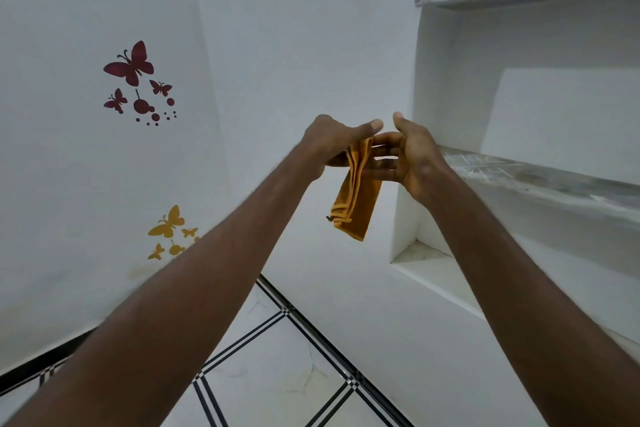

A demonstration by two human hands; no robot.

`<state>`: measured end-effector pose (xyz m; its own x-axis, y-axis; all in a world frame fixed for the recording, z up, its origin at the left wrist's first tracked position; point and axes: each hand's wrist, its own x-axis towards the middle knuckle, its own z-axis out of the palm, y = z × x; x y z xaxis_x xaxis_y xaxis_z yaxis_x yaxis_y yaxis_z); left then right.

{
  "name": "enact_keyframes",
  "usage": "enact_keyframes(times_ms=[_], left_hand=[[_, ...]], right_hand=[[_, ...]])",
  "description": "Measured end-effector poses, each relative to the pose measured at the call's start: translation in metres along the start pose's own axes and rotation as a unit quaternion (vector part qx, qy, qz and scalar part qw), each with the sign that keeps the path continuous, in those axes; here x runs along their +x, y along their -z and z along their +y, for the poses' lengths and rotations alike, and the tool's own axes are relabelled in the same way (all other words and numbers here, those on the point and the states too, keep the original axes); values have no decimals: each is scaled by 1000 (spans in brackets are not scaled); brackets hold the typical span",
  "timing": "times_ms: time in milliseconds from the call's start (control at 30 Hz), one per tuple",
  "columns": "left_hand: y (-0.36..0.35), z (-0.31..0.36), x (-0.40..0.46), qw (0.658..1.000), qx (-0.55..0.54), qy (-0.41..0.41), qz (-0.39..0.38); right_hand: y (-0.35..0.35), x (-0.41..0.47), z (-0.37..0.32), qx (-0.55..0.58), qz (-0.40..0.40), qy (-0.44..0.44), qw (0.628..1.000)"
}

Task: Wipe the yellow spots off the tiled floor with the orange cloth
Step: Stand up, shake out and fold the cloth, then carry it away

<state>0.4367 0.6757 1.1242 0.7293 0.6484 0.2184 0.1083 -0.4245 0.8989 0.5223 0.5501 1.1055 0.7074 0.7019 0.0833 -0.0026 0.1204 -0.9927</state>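
A folded orange cloth (355, 198) hangs in the air in front of a white wall corner. My left hand (332, 142) grips its top edge between thumb and fingers. My right hand (412, 156) is beside it with straight fingers laid flat against the cloth's upper part, thumb raised. Both arms reach out at chest height. The white tiled floor (277, 374) with black grid lines lies far below. No yellow spots show on the visible part of it.
White built-in shelves (540, 180) fill the right wall, with a low niche (426, 260) near the floor. Red butterfly stickers (133, 66) and yellow butterfly stickers (169, 224) decorate the left wall. A dark skirting strip (38, 367) runs along the left wall base.
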Motion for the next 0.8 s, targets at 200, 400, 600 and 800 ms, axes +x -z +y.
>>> enact_keyframes(times_ms=[200, 400, 600, 800], left_hand=[[-7, 21, -9, 993, 75, -86, -15], [-18, 59, -28, 992, 29, -125, -20], [-18, 74, -38, 991, -21, -111, -64], [-25, 27, -48, 995, -17, -38, -95]], right_hand=[[41, -16, -10, 122, -56, 2, 991], [83, -23, 21, -10, 171, 117, 978], [90, -51, 42, 270, -115, -40, 955], [93, -106, 34, 225, -54, -28, 973]])
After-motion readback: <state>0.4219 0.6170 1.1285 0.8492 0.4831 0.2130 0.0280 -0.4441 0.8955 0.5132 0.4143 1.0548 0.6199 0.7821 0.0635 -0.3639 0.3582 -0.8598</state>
